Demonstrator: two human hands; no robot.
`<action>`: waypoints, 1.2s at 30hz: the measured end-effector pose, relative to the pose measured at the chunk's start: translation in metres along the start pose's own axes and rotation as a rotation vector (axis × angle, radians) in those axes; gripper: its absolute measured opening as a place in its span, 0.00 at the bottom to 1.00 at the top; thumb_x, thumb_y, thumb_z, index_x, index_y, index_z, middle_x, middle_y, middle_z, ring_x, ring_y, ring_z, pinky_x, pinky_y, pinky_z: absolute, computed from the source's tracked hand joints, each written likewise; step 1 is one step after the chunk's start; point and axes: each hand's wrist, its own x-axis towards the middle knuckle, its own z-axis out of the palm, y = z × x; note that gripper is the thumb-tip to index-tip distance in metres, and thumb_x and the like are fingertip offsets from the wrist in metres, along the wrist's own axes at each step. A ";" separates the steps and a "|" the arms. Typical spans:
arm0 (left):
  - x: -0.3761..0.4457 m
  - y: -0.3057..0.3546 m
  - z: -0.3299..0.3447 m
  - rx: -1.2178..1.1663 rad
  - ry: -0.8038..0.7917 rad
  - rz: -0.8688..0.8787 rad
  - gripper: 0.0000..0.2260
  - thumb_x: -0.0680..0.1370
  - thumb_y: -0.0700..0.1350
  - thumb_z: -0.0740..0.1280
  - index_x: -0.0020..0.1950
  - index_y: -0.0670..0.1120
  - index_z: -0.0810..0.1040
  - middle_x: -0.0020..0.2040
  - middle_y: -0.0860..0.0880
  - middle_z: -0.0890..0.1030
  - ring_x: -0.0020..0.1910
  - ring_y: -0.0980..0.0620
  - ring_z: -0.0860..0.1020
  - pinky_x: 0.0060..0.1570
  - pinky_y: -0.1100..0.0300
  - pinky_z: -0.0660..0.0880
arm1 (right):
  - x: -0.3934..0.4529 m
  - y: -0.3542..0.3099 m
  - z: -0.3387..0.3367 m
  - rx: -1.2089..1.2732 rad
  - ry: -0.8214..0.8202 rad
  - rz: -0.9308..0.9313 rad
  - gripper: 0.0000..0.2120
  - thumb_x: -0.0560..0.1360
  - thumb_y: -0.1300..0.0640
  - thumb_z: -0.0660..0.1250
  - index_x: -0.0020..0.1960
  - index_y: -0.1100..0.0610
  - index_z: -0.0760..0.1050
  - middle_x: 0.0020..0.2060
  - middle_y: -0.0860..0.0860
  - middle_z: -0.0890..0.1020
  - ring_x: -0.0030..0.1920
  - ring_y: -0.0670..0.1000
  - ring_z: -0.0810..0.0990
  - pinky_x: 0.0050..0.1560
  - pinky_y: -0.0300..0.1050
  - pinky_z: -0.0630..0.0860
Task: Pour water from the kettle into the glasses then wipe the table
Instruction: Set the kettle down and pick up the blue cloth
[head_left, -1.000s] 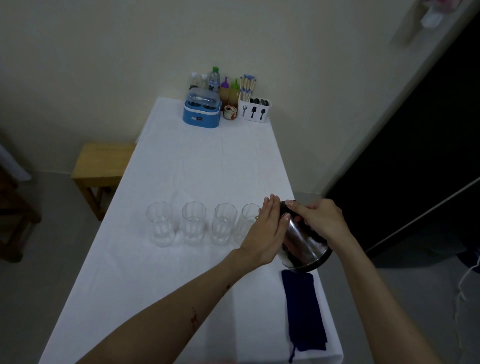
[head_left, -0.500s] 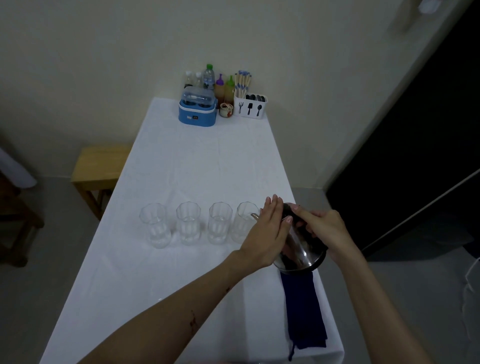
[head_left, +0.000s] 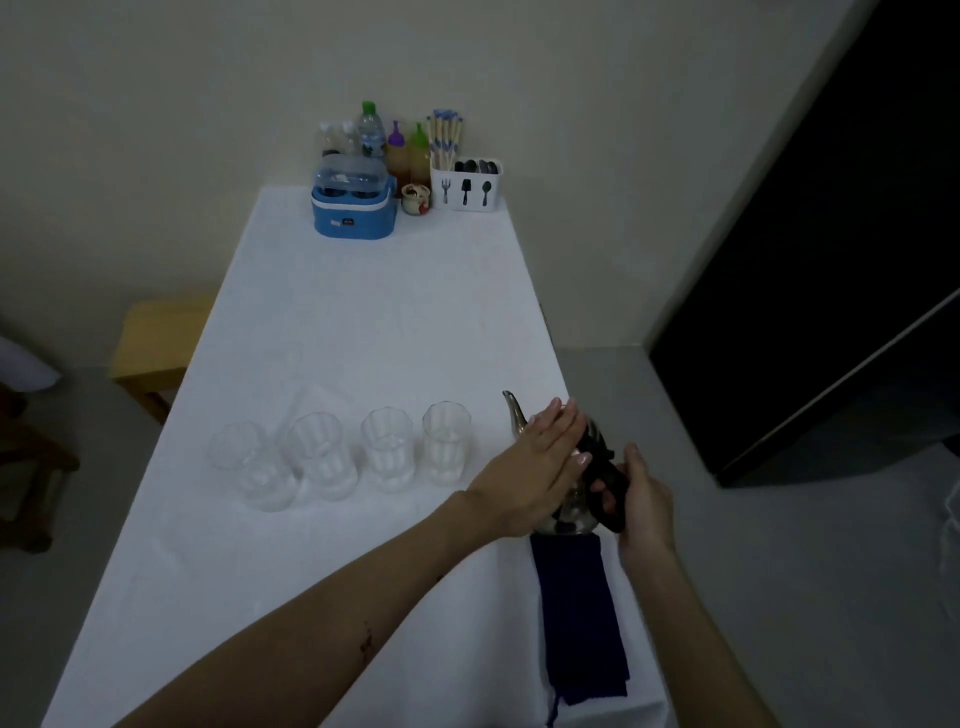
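Note:
A steel kettle (head_left: 571, 512) with a black handle stands upright near the right edge of the white-clothed table (head_left: 363, 338), its spout (head_left: 513, 413) pointing up and left. My right hand (head_left: 636, 496) grips the black handle. My left hand (head_left: 540, 462) lies flat, fingers together, on the kettle's lid and side. Several clear glasses stand in a row left of the kettle; the nearest glass (head_left: 447, 441) is about a hand's width from the spout. A dark blue cloth (head_left: 579, 618) lies folded in front of the kettle.
At the table's far end are a blue lidded container (head_left: 353, 208), bottles (head_left: 371, 130), a small jar (head_left: 415, 198) and a white cutlery holder (head_left: 467, 189). A wooden stool (head_left: 156, 343) stands left of the table. A dark doorway (head_left: 831, 234) is to the right.
The kettle has gone from tilted toward the nearest glass to upright on the table, moving slightly right. Both hands stayed on it.

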 end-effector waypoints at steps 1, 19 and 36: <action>0.006 -0.002 0.002 0.025 -0.025 0.003 0.24 0.85 0.50 0.47 0.79 0.42 0.46 0.80 0.46 0.45 0.78 0.52 0.38 0.73 0.63 0.35 | 0.007 0.004 0.000 0.014 0.021 0.008 0.21 0.81 0.47 0.63 0.36 0.59 0.79 0.34 0.56 0.82 0.36 0.53 0.79 0.41 0.46 0.74; 0.053 -0.053 0.058 0.129 -0.121 -0.057 0.30 0.80 0.57 0.38 0.79 0.44 0.44 0.79 0.47 0.41 0.78 0.51 0.37 0.77 0.51 0.44 | 0.093 0.061 0.024 0.252 0.006 0.062 0.17 0.81 0.58 0.64 0.34 0.59 0.77 0.22 0.48 0.78 0.24 0.44 0.74 0.27 0.35 0.71; -0.050 -0.051 0.111 -0.148 0.028 -0.302 0.25 0.84 0.50 0.47 0.78 0.49 0.40 0.78 0.53 0.36 0.76 0.59 0.33 0.75 0.60 0.35 | 0.018 0.215 -0.027 -1.221 0.023 -0.547 0.35 0.72 0.37 0.60 0.74 0.55 0.72 0.74 0.59 0.71 0.68 0.65 0.71 0.62 0.66 0.70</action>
